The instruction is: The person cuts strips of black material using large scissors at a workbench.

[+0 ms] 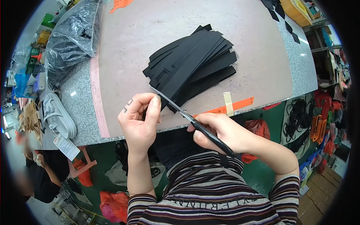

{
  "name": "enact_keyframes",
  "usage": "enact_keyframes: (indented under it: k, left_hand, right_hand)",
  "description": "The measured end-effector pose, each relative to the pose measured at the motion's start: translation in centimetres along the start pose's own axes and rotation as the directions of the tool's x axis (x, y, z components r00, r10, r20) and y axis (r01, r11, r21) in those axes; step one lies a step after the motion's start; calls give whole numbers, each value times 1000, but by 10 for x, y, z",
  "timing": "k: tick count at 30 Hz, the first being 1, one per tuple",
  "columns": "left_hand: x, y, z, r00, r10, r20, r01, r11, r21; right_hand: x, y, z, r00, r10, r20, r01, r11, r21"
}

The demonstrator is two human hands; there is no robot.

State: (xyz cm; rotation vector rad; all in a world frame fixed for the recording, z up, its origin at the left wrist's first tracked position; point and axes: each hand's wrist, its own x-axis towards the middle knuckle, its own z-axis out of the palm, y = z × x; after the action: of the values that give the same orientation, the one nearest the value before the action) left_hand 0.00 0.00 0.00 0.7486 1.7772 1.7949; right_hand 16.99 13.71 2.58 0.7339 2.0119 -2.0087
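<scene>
A fanned pile of black fabric strips (191,63) lies on the table mat, their ends overlapping at several angles. My left hand (140,120) is closed at the pile's near left corner, thumb pressed against the index finger. A black strip shows at its fingertips, mostly hidden by the fingers. My right hand (221,131) grips scissors (204,129) by their black handles. The metal blades point up and left, passing just beside my left thumb and over the near edge of the pile. They look nearly closed.
A clear plastic bag (71,41) of dark material stands at the left, with a grey sandal (58,114) below it. Orange tape (240,105) marks the mat's near edge. Black pieces (288,26) lie at the far right near a yellow bin (298,11). Another person sits at the left.
</scene>
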Motion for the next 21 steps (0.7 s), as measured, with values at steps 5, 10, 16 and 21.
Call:
enact_keyframes:
  k: [5,10,16,21]
  left_hand:
    - [1,-3,-1,998,-60,16,61,991,-115]
    - [9,-1,-13,997,-75,-14,75,997,-11]
    - [22,148,-88,887,438,-148,-457,880,-133]
    - [21,177,-50,946,317,60,-317,948,-18]
  right_hand:
    - [7,3,8,999,-15,-49,11,997,-82]
    - [12,21,14,994,-74,-82,74,997,-9]
    - [2,32,19,988,-156,-10,156,987,47]
    - [-23,21,9,964,-239,-120,258,949,183]
